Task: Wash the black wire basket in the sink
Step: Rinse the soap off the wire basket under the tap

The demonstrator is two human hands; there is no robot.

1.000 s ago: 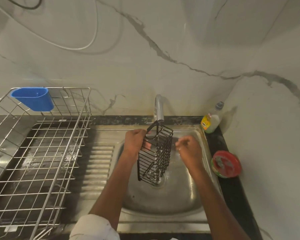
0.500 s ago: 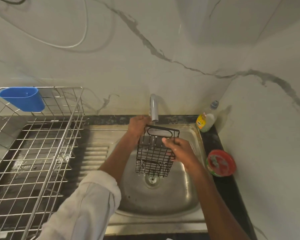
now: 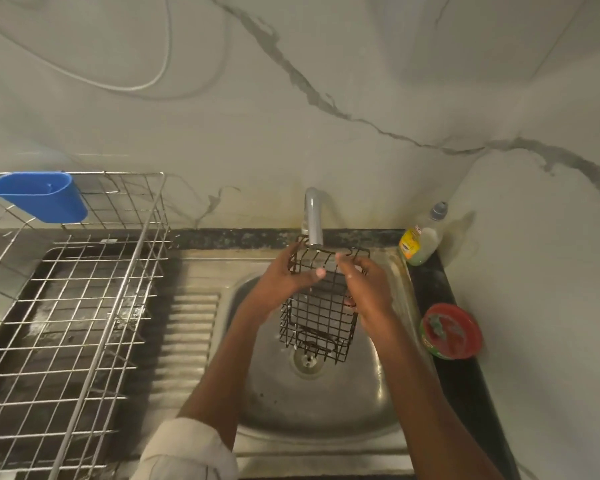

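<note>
The black wire basket [image 3: 321, 323] hangs over the steel sink [image 3: 312, 407], right under the grey tap [image 3: 313, 216], its open top tilted toward the spout. My left hand [image 3: 284, 282] grips the basket's left side, thumb across the front wires. My right hand [image 3: 364, 285] holds the right side near the top rim, fingers curled around the wires. The basket's lower end hovers just above the drain [image 3: 307, 362].
A large steel dish rack [image 3: 70, 306] with a blue plastic cup [image 3: 40, 197] clipped to it stands on the left drainboard. A dish soap bottle [image 3: 421, 239] and a red round tub [image 3: 451, 332] sit on the dark counter at the right.
The basket has been turned from edge-on to face me and lifted closer under the tap. My right hand has moved from beside it to gripping its right side.
</note>
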